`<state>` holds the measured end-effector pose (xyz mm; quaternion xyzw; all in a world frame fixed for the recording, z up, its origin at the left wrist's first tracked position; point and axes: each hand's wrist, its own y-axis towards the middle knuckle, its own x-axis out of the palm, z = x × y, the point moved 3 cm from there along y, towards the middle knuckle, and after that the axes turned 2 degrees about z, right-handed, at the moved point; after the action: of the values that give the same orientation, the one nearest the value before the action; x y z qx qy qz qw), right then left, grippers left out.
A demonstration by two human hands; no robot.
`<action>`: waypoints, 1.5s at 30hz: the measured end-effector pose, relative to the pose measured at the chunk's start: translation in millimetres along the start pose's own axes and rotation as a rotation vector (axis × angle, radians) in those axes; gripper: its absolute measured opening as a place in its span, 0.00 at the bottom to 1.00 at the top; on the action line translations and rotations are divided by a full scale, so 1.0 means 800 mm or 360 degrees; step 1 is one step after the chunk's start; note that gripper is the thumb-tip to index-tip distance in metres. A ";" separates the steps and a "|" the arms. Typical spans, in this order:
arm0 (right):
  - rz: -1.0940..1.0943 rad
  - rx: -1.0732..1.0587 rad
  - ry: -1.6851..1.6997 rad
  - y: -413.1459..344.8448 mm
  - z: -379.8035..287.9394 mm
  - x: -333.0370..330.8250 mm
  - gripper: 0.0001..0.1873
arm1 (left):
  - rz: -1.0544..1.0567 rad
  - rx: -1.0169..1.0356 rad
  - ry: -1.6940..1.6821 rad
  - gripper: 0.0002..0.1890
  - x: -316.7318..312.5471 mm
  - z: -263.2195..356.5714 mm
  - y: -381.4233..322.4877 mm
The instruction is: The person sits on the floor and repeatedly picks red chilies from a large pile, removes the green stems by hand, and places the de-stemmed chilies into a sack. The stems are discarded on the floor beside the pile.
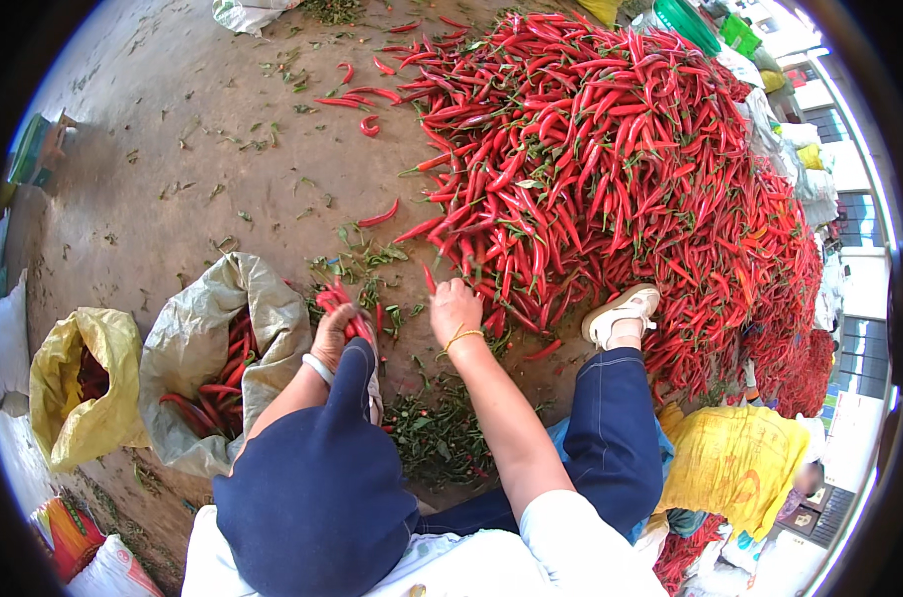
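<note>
Several red chili peppers [338,297] are bunched in my left hand [334,336], just beyond my left knee. My right hand [455,307] is at the near edge of a large heap of red chili peppers [571,149]. One red chili pepper [429,280] sticks out from its thumb side, and the fingers are closed around its lower end. Left of my left forearm stands an open whitish woven sack [190,336] with red chili peppers [216,399] inside. Green leaves and stems [436,433] lie on the floor between my legs.
An open yellow woven sack [49,373] stands at far left. My right shoe [621,313] touches the heap's edge. Loose peppers [358,97] and leaf scraps lie on the brown floor [198,186]. A yellow sack [727,463] lies at right; a green basket [686,26] is at the back.
</note>
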<state>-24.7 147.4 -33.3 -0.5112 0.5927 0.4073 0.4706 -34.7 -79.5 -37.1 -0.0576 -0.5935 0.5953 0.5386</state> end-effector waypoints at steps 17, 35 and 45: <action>-0.0519 -0.0452 -0.0313 -0.027 -0.012 -0.061 0.06 | -0.0283 0.0256 0.0140 0.07 0.033 0.037 -0.039; 0.0522 0.0418 0.1343 0.006 -0.048 -0.052 0.12 | 0.0111 0.0105 -0.0105 0.09 -0.012 0.023 -0.021; -0.0064 -0.0471 0.0564 -0.034 -0.170 -0.094 0.12 | -0.0028 0.0493 0.0129 0.05 0.025 0.060 -0.044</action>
<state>-14.2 29.4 70.6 -0.6498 0.5897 0.3842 0.2870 -56.9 -106.4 15.8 0.0074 -0.4729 0.6722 0.5696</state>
